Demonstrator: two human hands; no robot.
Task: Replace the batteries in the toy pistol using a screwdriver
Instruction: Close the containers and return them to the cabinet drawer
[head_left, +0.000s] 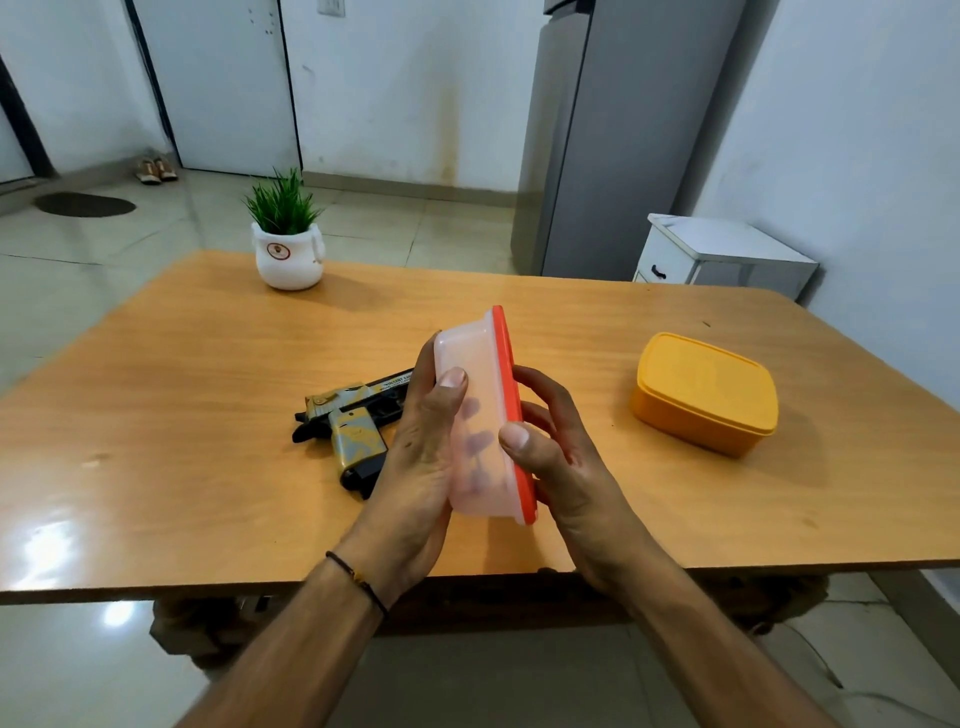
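A translucent plastic box with an orange lid (480, 415) is held on its side above the wooden table (208, 364), lid facing right. My left hand (421, 447) grips its base from the left, thumb on top. My right hand (561, 457) holds the lid side, thumb on the box's near edge. The toy pistol (353, 421), black with a gold and grey pattern, lies flat on the table just left of my left hand, partly hidden behind it. Whatever is inside the box shows only as faint shadows. No screwdriver or batteries are visible.
A closed yellow plastic box (706, 392) sits on the table to the right. A small potted plant (288, 239) in a white pot stands at the far left of the table. Beyond are a grey fridge (623, 135) and a white cabinet (722, 254).
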